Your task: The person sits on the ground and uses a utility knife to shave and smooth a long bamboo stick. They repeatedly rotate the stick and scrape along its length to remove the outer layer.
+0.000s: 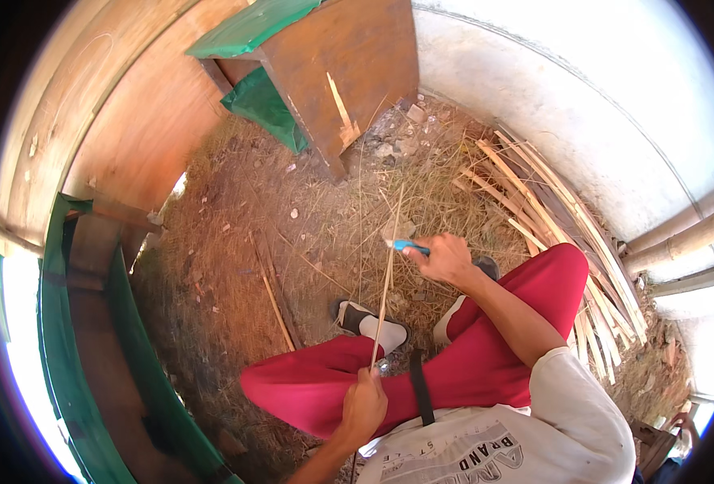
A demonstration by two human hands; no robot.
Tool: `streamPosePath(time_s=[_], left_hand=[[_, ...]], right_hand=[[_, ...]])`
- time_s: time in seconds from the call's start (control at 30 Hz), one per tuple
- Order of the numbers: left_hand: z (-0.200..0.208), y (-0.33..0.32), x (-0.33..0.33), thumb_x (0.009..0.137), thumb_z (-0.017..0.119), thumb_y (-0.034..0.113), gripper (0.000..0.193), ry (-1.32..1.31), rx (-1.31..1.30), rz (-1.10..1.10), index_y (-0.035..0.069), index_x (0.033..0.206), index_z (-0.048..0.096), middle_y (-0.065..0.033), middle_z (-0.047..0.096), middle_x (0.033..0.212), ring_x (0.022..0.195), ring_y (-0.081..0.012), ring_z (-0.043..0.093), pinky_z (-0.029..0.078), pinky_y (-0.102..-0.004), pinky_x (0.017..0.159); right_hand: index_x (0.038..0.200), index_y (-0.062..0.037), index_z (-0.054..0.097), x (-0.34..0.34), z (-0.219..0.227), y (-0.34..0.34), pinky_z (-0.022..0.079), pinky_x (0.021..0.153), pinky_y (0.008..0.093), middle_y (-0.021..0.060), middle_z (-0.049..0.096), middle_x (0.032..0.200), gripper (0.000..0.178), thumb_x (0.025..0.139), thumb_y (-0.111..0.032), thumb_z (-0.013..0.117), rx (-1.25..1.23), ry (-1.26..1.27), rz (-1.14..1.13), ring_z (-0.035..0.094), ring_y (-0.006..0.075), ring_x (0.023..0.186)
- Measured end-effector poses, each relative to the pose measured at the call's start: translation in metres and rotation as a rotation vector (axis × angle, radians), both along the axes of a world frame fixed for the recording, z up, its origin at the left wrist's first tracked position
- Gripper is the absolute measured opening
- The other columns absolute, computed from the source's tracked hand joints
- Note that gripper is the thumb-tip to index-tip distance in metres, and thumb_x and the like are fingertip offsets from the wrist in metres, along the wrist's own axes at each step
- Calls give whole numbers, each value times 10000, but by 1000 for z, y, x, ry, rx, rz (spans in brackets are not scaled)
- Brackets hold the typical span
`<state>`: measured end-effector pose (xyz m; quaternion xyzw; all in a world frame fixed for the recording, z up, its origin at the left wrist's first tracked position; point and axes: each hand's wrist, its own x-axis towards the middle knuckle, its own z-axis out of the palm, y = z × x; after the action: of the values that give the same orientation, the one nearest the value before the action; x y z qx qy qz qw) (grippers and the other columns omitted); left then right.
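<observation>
A thin, pale strip of wood or bamboo [384,306] runs up and away from my lap, tilted slightly to the right. My left hand [363,406] is closed around its near part, close to my left thigh. In my right hand [444,256] is a blue-handled cutter knife [411,247], gripped with the fingers wrapped round it. The knife's front end points left and lies at the strip's upper part; whether the blade touches it I cannot tell. Thin fibres or shavings stretch out near the strip's far end.
Split wooden strips [534,189] lie piled at the right by the white wall [583,89]. A brown wooden cabinet [357,56] with green covering stands ahead. Green-edged shelving [91,347] is at the left. Dry fibres and stones cover the dirt floor [220,218].
</observation>
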<state>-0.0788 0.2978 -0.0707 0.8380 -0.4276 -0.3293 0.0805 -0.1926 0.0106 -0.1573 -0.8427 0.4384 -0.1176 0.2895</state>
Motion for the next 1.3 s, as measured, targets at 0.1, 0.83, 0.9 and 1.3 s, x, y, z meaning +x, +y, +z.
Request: streamPosePath(time_s=[0.1, 0.83, 0.9, 1.3], left_hand=[[12, 7, 2, 1066, 387, 282, 343, 15, 43, 66, -41, 1052, 500, -338, 616, 717, 710, -562, 606, 465, -640, 662], [42, 57, 7, 1071, 347, 328, 411, 118, 196, 58, -22, 1007, 553, -307, 609, 785, 789, -518, 603, 453, -583, 717], [34, 92, 5, 1069, 366, 354, 422, -30, 205, -51, -1, 946, 559, -217, 610, 708, 657, -391, 648, 497, -495, 638], [29, 26, 57, 1097, 326, 412, 364, 947, 74, 515, 73, 1097, 456, -46, 511, 697, 468, -103, 395, 408, -272, 426]], right_hand=[[1063, -169, 781, 11, -15, 5, 523, 514, 434, 113, 657, 603, 442, 939, -540, 576, -164, -68, -4, 654, 294, 538], [1052, -54, 742, 4, -48, -40, 557, 768, 486, 217, 707, 888, 507, 947, -516, 562, 137, 229, -204, 703, 394, 862], [1047, -11, 725, -15, -56, -66, 553, 795, 487, 229, 708, 963, 539, 948, -515, 561, 231, 259, -374, 703, 393, 910], [1009, -16, 729, -3, -25, -34, 551, 800, 492, 212, 717, 903, 519, 945, -505, 567, 147, 243, -278, 708, 386, 892]])
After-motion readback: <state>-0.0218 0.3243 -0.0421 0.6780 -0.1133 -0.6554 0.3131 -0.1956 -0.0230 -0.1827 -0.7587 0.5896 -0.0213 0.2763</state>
